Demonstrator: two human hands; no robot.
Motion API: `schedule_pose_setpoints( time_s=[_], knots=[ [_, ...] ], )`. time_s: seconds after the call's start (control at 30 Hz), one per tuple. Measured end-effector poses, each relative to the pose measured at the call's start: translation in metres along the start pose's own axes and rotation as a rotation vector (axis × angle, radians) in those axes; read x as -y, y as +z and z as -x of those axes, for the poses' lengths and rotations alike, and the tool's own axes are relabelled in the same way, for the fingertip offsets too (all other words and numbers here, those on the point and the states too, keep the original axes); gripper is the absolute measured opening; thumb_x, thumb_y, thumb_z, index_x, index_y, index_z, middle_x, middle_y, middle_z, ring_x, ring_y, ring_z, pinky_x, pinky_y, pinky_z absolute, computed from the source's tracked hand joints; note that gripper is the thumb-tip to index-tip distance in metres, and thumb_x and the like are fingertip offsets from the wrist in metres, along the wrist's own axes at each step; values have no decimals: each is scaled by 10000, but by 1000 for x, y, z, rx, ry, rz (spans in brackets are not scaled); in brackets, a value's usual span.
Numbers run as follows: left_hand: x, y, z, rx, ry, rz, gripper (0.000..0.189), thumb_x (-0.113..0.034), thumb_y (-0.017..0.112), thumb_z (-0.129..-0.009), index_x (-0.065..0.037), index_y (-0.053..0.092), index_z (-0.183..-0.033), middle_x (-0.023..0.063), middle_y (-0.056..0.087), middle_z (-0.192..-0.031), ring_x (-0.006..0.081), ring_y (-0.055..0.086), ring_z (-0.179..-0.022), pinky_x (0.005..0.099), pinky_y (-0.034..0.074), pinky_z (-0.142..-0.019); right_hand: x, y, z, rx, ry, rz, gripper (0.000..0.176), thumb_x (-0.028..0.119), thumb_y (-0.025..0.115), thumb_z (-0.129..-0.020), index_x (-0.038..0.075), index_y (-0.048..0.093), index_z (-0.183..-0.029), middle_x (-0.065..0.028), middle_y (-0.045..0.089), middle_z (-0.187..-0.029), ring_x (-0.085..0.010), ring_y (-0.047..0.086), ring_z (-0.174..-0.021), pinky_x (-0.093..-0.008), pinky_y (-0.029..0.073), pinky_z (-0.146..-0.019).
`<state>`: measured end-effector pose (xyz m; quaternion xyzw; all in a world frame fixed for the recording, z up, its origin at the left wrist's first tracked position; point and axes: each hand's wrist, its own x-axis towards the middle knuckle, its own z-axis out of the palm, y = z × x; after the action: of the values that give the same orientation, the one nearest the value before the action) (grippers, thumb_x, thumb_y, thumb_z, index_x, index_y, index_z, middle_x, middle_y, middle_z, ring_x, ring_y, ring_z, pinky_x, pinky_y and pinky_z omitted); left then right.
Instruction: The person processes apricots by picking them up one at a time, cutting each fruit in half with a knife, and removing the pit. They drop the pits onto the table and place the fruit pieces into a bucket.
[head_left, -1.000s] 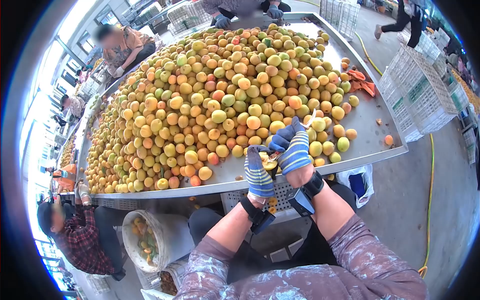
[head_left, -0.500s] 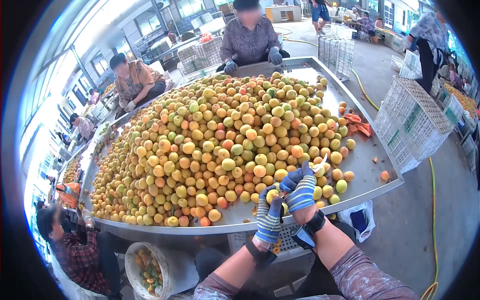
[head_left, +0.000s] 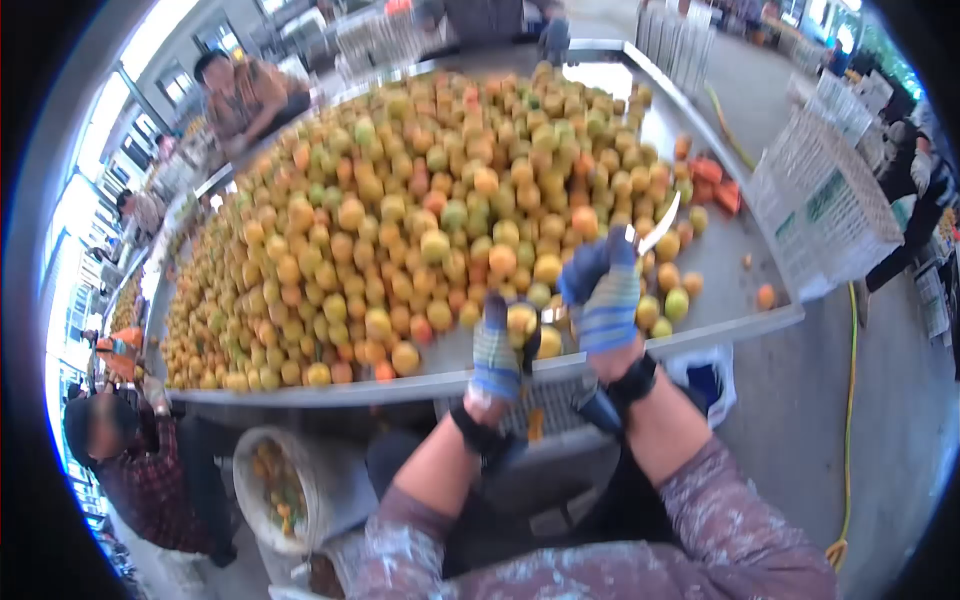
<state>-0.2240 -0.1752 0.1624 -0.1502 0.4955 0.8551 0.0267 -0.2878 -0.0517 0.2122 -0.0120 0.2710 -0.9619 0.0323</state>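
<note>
My right hand (head_left: 607,300), in a blue-striped glove, is closed round a small knife (head_left: 661,226) whose pale curved blade points up and away. In my left hand (head_left: 497,355), gloved alike, a yellow apricot (head_left: 521,319) is held between thumb and fingers; whether it is cut is too blurred to tell. The two hands are apart, over the near edge of a metal table (head_left: 718,305). Just beyond them lies a large heap of yellow-orange apricots (head_left: 400,230). A few loose apricots (head_left: 676,303) lie to the right of my right hand.
Below the table edge stand a white bucket (head_left: 245,490) with fruit pieces and a perforated tray (head_left: 560,412). An orange cloth (head_left: 716,184) lies at the table's right side. White crates (head_left: 825,205) stand on the right. A person in a plaid shirt (head_left: 150,475) sits at left.
The view has tipped downward and blurred, so the table appears higher. My hands, together before, are now apart; the right has moved up and away with the knife.
</note>
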Motion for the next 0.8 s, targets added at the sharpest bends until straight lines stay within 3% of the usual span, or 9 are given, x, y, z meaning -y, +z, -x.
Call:
schedule_pose_setpoints(
  time_s=[0.17,0.43,0.5,0.57,0.63,0.67,0.73,0.8],
  knots=[
    [0,12,1,-15,-5,-99,713,-764,440,-820,-74,616,-787,-15,532,-599,85,492,-475,203,347,-405,8,9,4,87,50,12,517,495,510,-950,192,306,-584,46,257,-493,-101,265,-410,-275,244,-397],
    [-9,15,3,31,-36,-189,727,-727,469,-841,-30,671,-893,10,616,-720,88,559,-581,179,423,-500,10,15,13,184,-26,262,445,395,515,-970,134,415,-624,26,375,-464,-79,352,-375,-242,261,-352],
    [-4,11,-2,55,20,-223,605,-586,467,-930,-12,647,-863,28,620,-688,91,570,-588,206,450,-539,12,16,18,215,-2,416,438,365,524,-968,114,445,-617,20,400,-471,-72,363,-378,-233,263,-358],
    [-4,2,0,176,-77,-175,575,-550,454,-953,-18,658,-871,31,634,-712,76,567,-605,210,439,-549,12,15,18,235,13,418,426,331,533,-961,101,467,-609,14,428,-482,-69,378,-380,-227,282,-364],
    [-1,1,-2,147,-98,-180,548,-519,443,-969,-21,667,-916,20,631,-734,71,563,-636,220,439,-557,10,12,20,320,28,420,376,303,534,-955,87,511,-648,17,449,-494,-73,398,-383,-223,304,-375],
    [8,2,-9,94,3,-226,539,-494,425,-984,-12,666,-955,3,619,-743,65,542,-666,232,435,-562,7,11,20,292,70,345,326,295,563,-942,81,545,-697,29,477,-527,-54,432,-427,-212,321,-403],
    [28,-13,-26,108,153,-380,520,-462,408,-999,-5,655,-985,20,619,-771,74,526,-688,262,432,-558,-12,2,13,210,-75,476,269,297,618,-915,94,576,-743,60,494,-575,-10,450,-505,-190,318,-431],
    [26,-18,-25,110,113,-498,511,-458,398,-1002,-15,651,-967,35,615,-763,85,515,-653,276,423,-545,-13,5,15,249,-36,524,245,304,652,-896,100,601,-769,74,507,-596,6,451,-536,-180,319,-443]
  ],
)
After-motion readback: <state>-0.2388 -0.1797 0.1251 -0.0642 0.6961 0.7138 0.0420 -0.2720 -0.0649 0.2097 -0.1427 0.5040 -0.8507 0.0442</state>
